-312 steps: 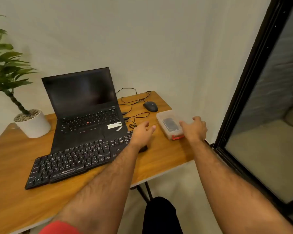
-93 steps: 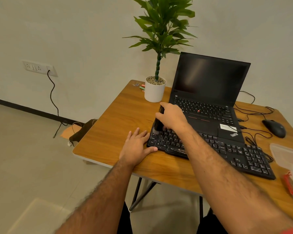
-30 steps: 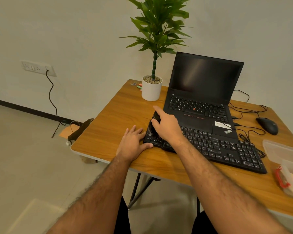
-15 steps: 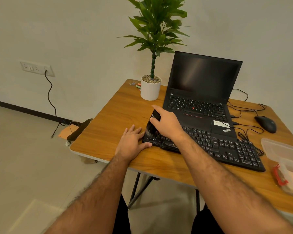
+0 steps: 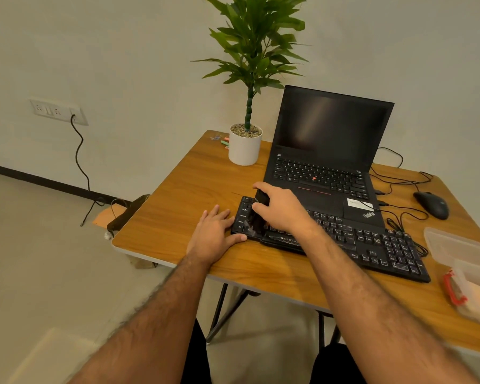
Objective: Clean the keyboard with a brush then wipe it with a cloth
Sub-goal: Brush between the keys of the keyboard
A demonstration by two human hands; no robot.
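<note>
- Brush (image 5: pixel 258 214): gripped by right hand (image 5: pixel 281 209) fingers, drawn nearer across the keyboard (image 5: pixel 344 236) left end since a moment ago; brushing underway.
- Left hand (image 5: pixel 214 234): fingers flat, empty, bracing beside it.

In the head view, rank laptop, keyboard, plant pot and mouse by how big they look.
1. Laptop
2. Keyboard, though it sits nearer the camera and the right hand covers part of it
3. Plant pot
4. Mouse

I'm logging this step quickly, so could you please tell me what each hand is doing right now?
Left hand: open, flat on the table, thumb against the keyboard.
Right hand: closed, holding the brush.
</note>
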